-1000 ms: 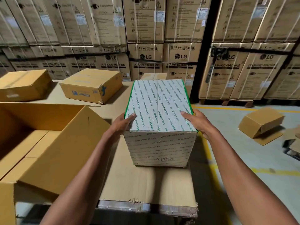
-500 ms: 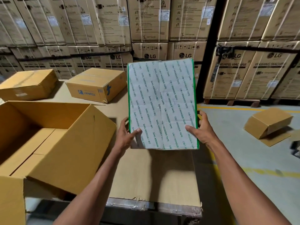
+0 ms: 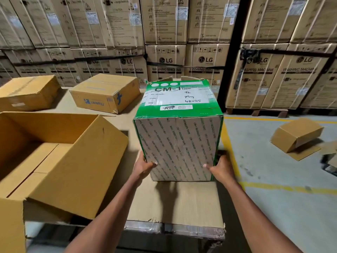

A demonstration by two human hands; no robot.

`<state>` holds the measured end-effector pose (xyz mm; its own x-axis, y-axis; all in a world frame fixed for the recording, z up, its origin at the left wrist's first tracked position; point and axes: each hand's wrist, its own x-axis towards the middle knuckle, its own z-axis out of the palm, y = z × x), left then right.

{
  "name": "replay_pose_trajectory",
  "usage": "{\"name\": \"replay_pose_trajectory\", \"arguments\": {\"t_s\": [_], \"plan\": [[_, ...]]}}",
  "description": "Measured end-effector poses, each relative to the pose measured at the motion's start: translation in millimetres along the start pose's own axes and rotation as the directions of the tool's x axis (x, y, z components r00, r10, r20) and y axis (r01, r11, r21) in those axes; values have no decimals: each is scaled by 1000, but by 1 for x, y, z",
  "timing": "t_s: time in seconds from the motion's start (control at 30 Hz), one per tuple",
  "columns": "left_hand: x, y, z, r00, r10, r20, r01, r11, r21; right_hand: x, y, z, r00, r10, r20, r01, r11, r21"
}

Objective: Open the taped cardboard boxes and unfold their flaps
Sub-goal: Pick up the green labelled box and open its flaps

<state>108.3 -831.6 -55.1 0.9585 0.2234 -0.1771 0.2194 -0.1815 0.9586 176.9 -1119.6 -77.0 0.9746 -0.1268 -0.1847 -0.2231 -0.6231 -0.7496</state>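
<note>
Both hands – left hand (image 3: 144, 166), right hand (image 3: 219, 168) – clasp the lower corners of a green-and-white CM-1 Wonder Tape box (image 3: 179, 136) on the cardboard-covered table (image 3: 178, 203) – tipped toward its far edge, it could slide off

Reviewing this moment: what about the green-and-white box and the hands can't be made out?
Head view only:
- Green-and-white box: far side hidden by its own body; whether it rests on the table unclear.
- Left hand and right hand: fingers hidden behind the box's sides.
- Label handwriting: too small to read.
</note>
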Motion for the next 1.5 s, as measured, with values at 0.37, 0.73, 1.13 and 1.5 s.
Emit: {"name": "replay_pose_trajectory", "arguments": {"t_s": [0.37, 0.73, 1.13, 1.5], "plan": [[13, 94, -59, 969, 155, -190, -185, 971, -151, 0, -82, -87, 960, -229, -160, 279, 828, 487], [40, 143, -66, 992, -63, 106, 62, 998, 16, 0, -155, -108, 953, -208, 221, 104, 908, 406], [37, 128, -61, 989, 90, 120, -77, 991, -109, 2, -136, -114, 933, -302, 197, 165, 844, 511], [26, 57, -40, 970, 237, 61, -209, 931, -298, 7, -73, -79, 949, -283, 141, 155, 806, 571]]}}
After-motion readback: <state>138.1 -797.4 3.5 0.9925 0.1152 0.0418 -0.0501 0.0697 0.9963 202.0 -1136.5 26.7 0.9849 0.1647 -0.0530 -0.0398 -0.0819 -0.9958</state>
